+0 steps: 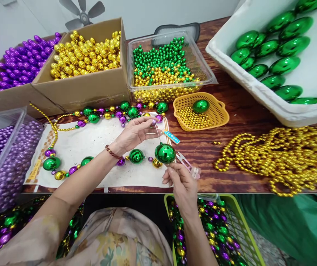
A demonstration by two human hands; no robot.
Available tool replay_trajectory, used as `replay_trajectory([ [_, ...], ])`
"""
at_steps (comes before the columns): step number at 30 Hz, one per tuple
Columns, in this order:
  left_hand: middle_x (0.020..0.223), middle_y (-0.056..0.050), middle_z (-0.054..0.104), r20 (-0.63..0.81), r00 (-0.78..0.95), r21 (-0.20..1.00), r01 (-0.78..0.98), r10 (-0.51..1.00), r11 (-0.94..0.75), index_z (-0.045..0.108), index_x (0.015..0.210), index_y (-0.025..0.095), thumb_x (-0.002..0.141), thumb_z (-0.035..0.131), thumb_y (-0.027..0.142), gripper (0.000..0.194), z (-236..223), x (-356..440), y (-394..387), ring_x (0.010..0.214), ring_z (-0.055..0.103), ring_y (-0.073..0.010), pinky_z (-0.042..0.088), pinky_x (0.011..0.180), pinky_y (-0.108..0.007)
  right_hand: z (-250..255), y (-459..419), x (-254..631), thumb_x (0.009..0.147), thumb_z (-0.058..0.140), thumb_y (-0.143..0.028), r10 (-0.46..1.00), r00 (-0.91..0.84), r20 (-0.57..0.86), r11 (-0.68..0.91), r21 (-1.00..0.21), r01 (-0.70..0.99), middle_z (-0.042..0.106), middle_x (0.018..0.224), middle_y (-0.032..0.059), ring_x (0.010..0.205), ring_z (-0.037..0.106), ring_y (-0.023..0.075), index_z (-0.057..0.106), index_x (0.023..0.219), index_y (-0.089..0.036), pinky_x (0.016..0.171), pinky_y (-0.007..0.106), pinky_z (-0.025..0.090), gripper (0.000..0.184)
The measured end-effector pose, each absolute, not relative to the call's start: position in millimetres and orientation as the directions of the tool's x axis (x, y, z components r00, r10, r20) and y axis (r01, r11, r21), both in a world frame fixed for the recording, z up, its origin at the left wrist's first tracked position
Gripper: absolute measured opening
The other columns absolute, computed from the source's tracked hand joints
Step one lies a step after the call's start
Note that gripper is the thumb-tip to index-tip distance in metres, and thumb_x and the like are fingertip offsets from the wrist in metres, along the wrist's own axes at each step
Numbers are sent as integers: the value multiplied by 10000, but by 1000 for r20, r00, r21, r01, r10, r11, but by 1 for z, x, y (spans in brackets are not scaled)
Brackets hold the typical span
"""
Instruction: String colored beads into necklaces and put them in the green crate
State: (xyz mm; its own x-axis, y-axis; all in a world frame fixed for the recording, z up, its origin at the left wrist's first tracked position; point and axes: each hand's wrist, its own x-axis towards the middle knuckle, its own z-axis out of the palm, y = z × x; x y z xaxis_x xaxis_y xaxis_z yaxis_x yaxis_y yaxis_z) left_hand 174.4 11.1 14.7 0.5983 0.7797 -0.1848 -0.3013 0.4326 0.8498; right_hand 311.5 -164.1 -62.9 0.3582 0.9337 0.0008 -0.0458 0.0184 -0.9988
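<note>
A large shiny green bead [165, 153] hangs on a thin string between my two hands. My left hand [137, 133], with a brown bead bracelet on its wrist, pinches a small purple bead [154, 122] on the string above it. Just below the green bead, my right hand [179, 179] has its fingers closed at the string. On the white cloth [78, 147] lies a strand of green, purple and gold beads [136, 156], running round its edges. Scissors [184, 161] lie behind my right hand, near a small blue label [171, 137].
Boxes of purple beads [22, 61] and gold beads [88, 55] stand at the back, beside a clear tub [172, 88]. A yellow basket [221, 114], gold bead strands [280, 159] and a white foam box [258, 94] are rightward. A green crate [247, 229] sits below the table edge.
</note>
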Motion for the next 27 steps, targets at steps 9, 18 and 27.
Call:
replay_trajectory([
  [9, 870, -46, 737, -198, 664, 903, -162, 721, 397, 745, 971, 169, 840, 771, 307, 192, 11, 175, 10, 829, 708, -150, 554, 873, -352, -61, -157, 311, 960, 598, -402, 948, 317, -3, 27, -996, -88, 634, 648, -24, 508, 609, 114, 661, 1004, -197, 466, 215, 457, 219],
  [18, 872, -31, 716, -190, 649, 897, -190, 737, 399, 723, 953, 170, 835, 761, 285, 169, 5, 182, -1, 815, 691, -140, 537, 899, -370, -64, -159, 315, 873, 707, -430, 926, 366, -93, -41, -988, -147, 768, 795, 75, 604, 716, 179, 676, 883, -172, 497, 231, 453, 260],
  [27, 1041, -78, 727, -41, 665, 982, -113, 746, 154, 753, 986, 173, 838, 760, 348, 230, 2, 182, -25, 965, 665, -180, 513, 927, -360, -76, -154, 316, 824, 757, -398, 870, 492, -35, 17, -995, -102, 649, 599, 7, 496, 488, 103, 702, 770, -173, 488, 230, 401, 238],
])
